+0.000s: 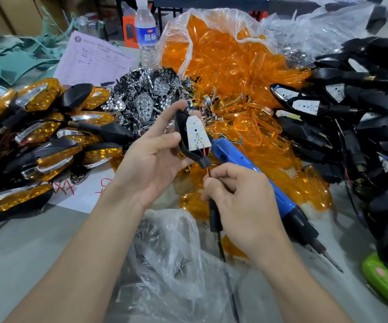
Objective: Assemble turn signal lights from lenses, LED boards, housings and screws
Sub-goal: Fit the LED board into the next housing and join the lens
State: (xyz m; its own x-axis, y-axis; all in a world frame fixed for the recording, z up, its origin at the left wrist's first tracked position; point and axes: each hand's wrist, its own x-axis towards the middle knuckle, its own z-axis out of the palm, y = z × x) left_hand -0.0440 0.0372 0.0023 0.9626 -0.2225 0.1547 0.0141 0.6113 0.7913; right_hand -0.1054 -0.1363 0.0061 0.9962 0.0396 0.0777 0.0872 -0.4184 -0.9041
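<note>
Grips the black housing (180, 136) in the left hand (151, 159) above the bench (25, 252) (white LED board (196, 134) seated inside); pinches its wire lead (215, 220) in the right hand (242, 199), over a blue screwdriver (246, 169).

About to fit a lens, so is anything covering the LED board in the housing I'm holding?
Nothing visible covers the LED board. The left hand grips the housing by its edge; the right hand pinches the red wire below.
</note>
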